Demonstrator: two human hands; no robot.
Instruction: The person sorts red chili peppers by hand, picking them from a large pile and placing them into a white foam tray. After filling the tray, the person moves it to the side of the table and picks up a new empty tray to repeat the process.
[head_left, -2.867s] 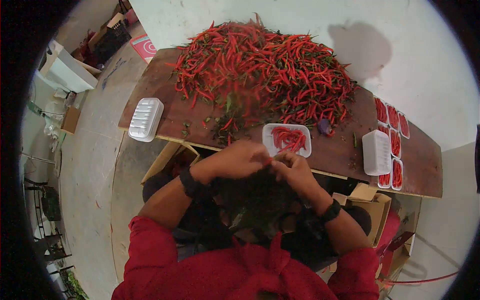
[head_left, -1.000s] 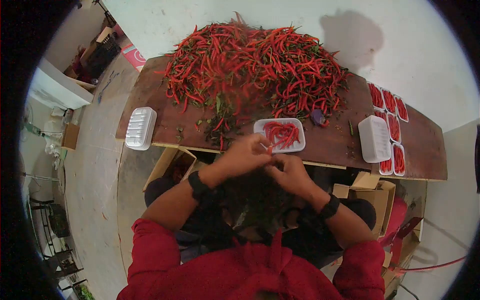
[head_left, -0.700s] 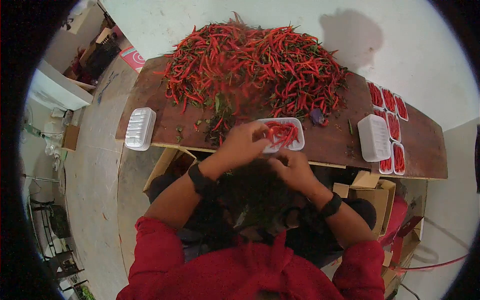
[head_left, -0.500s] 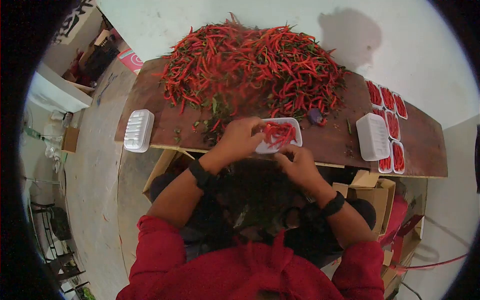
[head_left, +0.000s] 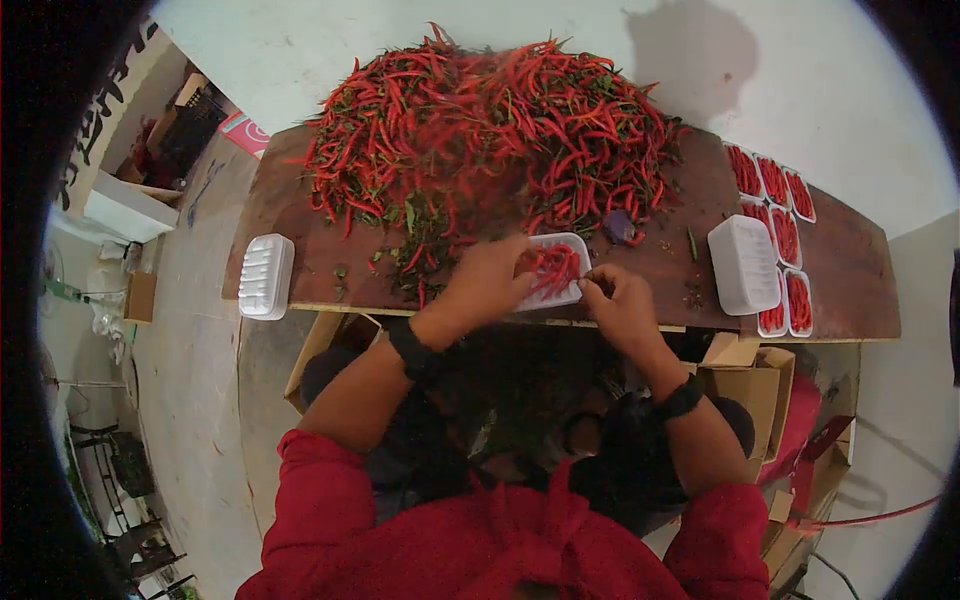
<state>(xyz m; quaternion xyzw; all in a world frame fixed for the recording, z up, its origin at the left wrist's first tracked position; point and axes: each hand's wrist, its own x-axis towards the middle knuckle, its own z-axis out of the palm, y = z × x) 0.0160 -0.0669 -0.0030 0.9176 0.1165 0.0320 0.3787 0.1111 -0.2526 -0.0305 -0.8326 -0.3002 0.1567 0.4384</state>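
A white plastic tray point(head_left: 583, 256) with red chili peppers point(head_left: 556, 268) in it lies near the table's front edge. My left hand point(head_left: 488, 280) reaches over the tray's left side, its fingers curled against the peppers. At the tray's right rim, my right hand point(head_left: 622, 308) has thumb and finger pinched together; what lies between them is too small to make out. Beyond the hands rises a big heap of red chilies point(head_left: 590, 130) with green stems. Loose leaves and stems point(head_left: 425, 245) lie at its near side, left of the tray.
Stacked white trays point(head_left: 742, 265) stand to the right, and another stack point(head_left: 266, 277) sits at the table's left edge. Several chili-filled trays point(head_left: 786, 235) are grouped at far right. A purple object point(head_left: 619, 227) lies by the heap. Cardboard boxes point(head_left: 745, 395) are under the table.
My right hand has moved slightly right and up, from the tray's near edge to its right rim. The left hand stays by the peppers. The whole view has shifted a little.
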